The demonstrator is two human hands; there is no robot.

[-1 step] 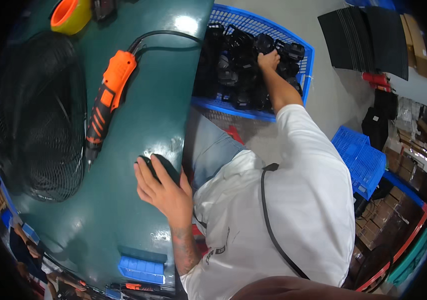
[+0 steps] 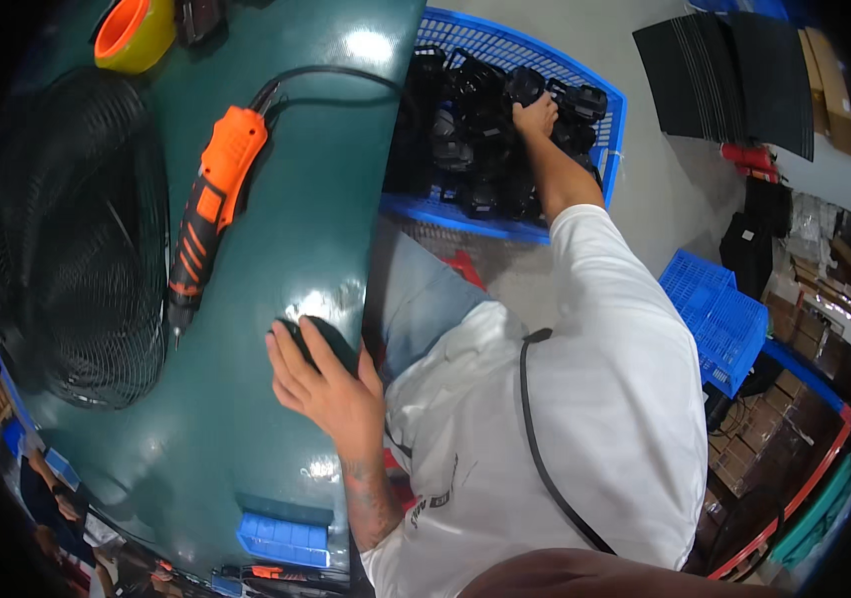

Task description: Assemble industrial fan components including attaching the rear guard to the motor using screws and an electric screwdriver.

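Note:
On the green table, close to its right edge, my left hand [image 2: 326, 384] lies over a black rounded piece [image 2: 336, 337], fingers on one side and thumb on the other. Much of that piece is hidden under the hand. My right hand [image 2: 536, 117] reaches into a blue plastic basket [image 2: 617, 130] beside the table and grips a black plastic part [image 2: 524, 86]. Several similar black parts [image 2: 480, 149] are heaped around it. An orange and black electric screwdriver [image 2: 214, 199] lies on the table, its tip toward me and its cord running to the table's right edge.
Black round wire-mesh guards [image 2: 87, 239] take up the table's left side. A yellow and orange cup-shaped holder [image 2: 137, 35] stands at the far left. A small blue bin [image 2: 284, 540] sits at the near edge. Blue crates [image 2: 714, 314] and cartons [image 2: 764, 429] stand at right.

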